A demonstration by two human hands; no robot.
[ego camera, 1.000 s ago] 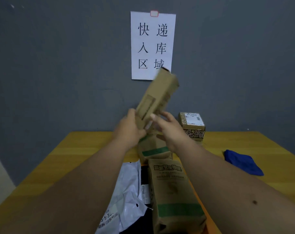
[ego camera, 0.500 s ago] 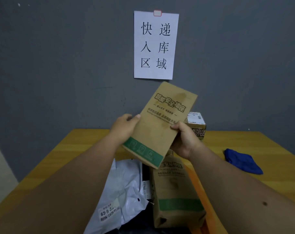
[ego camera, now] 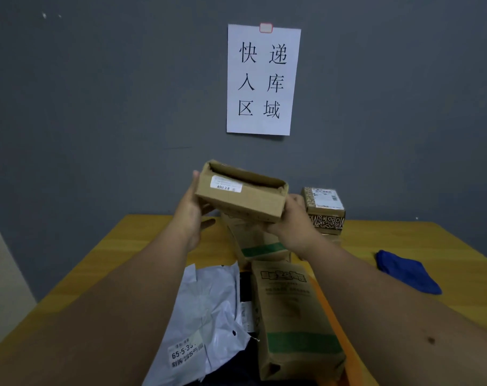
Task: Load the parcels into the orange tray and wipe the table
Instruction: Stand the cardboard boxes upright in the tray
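I hold a brown cardboard parcel (ego camera: 241, 192) up in the air over the table, its narrow labelled side facing me. My left hand (ego camera: 191, 213) grips its left end and my right hand (ego camera: 292, 221) grips its right end from below. Under it, another brown parcel with a green stripe (ego camera: 257, 243) lies on the table. Nearer to me, a third brown parcel (ego camera: 295, 316) and a grey plastic mailer bag (ego camera: 206, 316) lie in the orange tray (ego camera: 345, 355), of which only a strip of the right rim shows. A small patterned box (ego camera: 324, 208) stands at the back.
A blue cloth (ego camera: 406, 271) lies on the wooden table (ego camera: 445, 254) to the right. A grey wall with a white paper sign (ego camera: 263, 79) stands directly behind the table. A dark item (ego camera: 245, 288) lies between the bag and the near parcel.
The held parcel has turned from its broad printed face to its narrow labelled side and come lower. Both hands shifted to its ends.
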